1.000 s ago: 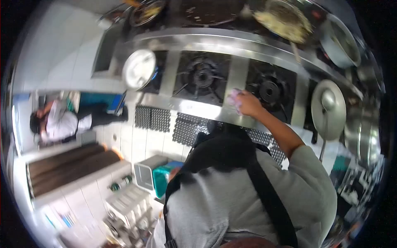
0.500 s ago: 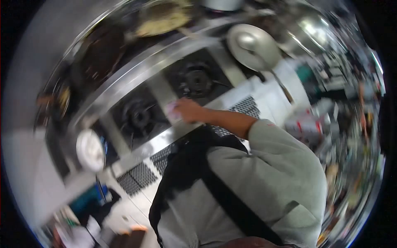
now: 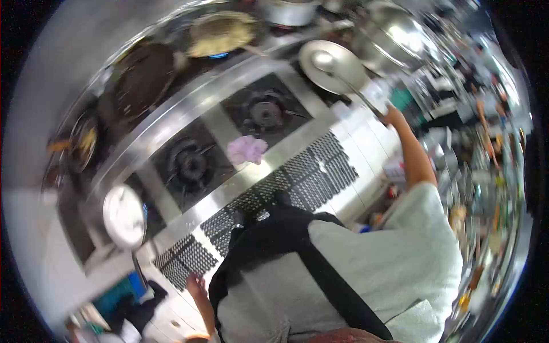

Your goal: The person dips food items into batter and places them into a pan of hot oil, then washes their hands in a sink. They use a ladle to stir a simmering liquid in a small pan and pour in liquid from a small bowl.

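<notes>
My right hand (image 3: 393, 116) is closed at the end of the long handle of a ladle (image 3: 355, 90). The ladle's round bowl rests in a shallow metal wok (image 3: 311, 67) at the back right of the stove. A crumpled pink cloth (image 3: 247, 150) lies on the steel strip between two burners, with no hand on it. Low on the left, beside my body, my left hand (image 3: 195, 284) hangs with its fingers loosely apart, and nothing shows in it.
Two bare gas burners, the left one (image 3: 193, 164) and the right one (image 3: 266, 113), sit before me. Behind them a pan of yellow food (image 3: 223, 35) stands over a blue flame. A white-looking pan (image 3: 124, 216) is at left. Black perforated mats (image 3: 297, 177) cover the floor.
My right hand has left the pink cloth and moved right to the ladle's handle. The cloth stays on the stove. My left hand has come into view at lower left.
</notes>
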`<state>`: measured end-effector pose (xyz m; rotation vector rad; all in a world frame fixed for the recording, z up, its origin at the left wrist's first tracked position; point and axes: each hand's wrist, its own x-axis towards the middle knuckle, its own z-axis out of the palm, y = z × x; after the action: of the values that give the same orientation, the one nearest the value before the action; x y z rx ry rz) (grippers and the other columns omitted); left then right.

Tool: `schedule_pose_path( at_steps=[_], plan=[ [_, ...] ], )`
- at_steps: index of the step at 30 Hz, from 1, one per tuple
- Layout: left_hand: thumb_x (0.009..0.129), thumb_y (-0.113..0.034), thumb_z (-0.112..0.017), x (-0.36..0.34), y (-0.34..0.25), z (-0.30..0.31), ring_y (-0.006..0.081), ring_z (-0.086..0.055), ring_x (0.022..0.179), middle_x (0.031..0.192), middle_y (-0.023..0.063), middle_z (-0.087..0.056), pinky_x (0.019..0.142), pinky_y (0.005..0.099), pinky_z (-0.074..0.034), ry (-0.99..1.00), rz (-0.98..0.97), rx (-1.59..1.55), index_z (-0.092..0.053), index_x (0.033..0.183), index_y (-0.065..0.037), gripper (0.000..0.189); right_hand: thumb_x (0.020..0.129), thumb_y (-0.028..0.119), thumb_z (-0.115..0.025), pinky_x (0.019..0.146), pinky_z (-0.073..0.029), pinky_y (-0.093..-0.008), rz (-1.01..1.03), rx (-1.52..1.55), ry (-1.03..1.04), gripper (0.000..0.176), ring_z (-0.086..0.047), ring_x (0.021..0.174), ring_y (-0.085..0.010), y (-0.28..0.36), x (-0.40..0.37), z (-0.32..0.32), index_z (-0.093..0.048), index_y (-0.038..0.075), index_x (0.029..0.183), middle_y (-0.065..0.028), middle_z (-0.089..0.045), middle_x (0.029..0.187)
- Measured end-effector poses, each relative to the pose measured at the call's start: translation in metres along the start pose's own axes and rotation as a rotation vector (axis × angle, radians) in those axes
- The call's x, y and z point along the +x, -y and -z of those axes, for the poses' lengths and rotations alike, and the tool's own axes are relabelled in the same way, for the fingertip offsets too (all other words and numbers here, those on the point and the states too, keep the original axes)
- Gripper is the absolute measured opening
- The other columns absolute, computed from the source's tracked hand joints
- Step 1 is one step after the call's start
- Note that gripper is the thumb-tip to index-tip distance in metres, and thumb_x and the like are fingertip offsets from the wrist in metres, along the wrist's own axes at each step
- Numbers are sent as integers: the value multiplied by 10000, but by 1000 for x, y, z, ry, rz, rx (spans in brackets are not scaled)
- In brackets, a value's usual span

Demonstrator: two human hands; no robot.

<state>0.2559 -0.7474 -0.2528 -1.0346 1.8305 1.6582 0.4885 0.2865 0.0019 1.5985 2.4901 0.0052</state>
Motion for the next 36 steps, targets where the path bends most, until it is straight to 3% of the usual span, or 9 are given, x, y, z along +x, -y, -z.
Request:
schedule_pose_path(
  at_steps=[3, 9, 15, 18, 20, 27, 33, 35, 36],
  plan=[
    [980, -340, -528, -81, -27, -46, 252, -647, 1002, 1250, 87, -616, 818, 364, -512, 122, -79, 67, -520, 1288, -110, 385, 839, 376, -758, 503, -460, -286, -216, 842, 561, 349, -482, 515, -124, -7, -3, -14, -577, 87, 764, -5, -492, 632],
    [953, -257, -611, -166, 9, -83, 188, -700, 811, 1076, 52, -653, 594, 324, -537, 278, 41, 492, -614, 1202, -57, 320, 976, 205, -600, 434, -356, -182, -103, 2142, 1213, 218, -433, 571, -40, 6, 49, -42, -601, 64, 1141, 38, -487, 755],
    [962, -246, -583, -145, 92, -15, 148, -691, 728, 1027, 41, -679, 526, 268, -540, 439, -372, 1043, -646, 1187, -108, 272, 1040, 218, -508, 506, -433, -188, 246, 1799, 608, 273, -450, 595, -50, 83, -48, -41, -550, 47, 1248, 31, -477, 749],
    [956, -255, -590, -151, 92, -4, 137, -687, 719, 1010, 41, -681, 546, 270, -548, 434, -449, 963, -667, 1149, -119, 249, 1048, 245, -495, 456, -418, -200, 61, 2092, 506, 318, -428, 537, -51, 151, -179, 56, -505, 40, 1291, 29, -460, 729],
    [952, -259, -584, -206, 32, -53, 135, -679, 726, 976, 22, -674, 568, 277, -539, 121, 269, 554, -679, 1114, -129, 229, 1047, 236, -497, 427, -407, -196, 203, 2044, 608, 299, -404, 501, -47, 142, -163, 35, -502, 47, 1279, 28, -443, 712],
    [894, -358, -628, -96, -11, -38, 167, -648, 805, 988, 23, -652, 627, 327, -481, 180, 39, 460, -636, 1135, -106, 349, 898, 131, -619, 341, -396, -239, 654, 1626, 797, 281, -467, 399, -106, 244, -251, 38, -540, -3, 1131, -15, -493, 651],
    [905, -279, -658, -12, -34, 42, 155, -637, 757, 1013, 35, -668, 618, 328, -518, 266, -24, 319, -675, 1132, -88, 298, 958, 162, -592, 357, -333, -228, 554, 1642, 1315, 331, -401, 399, -79, 437, -421, 40, -557, -10, 1239, -8, -497, 679],
    [856, -179, -680, 33, -4, 98, 180, -661, 821, 1062, 42, -675, 656, 361, -540, 279, -383, 602, -674, 1129, -71, 293, 987, 174, -576, 363, -323, -237, 502, 1503, 1400, 323, -383, 395, -76, 502, -456, 38, -558, -10, 1252, 5, -469, 652],
    [811, -103, -675, 14, -23, 108, 208, -665, 942, 1126, 59, -665, 740, 395, -549, 230, -74, 295, -673, 1128, -62, 320, 988, 170, -573, 369, -333, -239, 559, 1413, 1355, 303, -399, 398, -81, 530, -470, 31, -564, -13, 1229, 3, -475, 646]
  ],
)
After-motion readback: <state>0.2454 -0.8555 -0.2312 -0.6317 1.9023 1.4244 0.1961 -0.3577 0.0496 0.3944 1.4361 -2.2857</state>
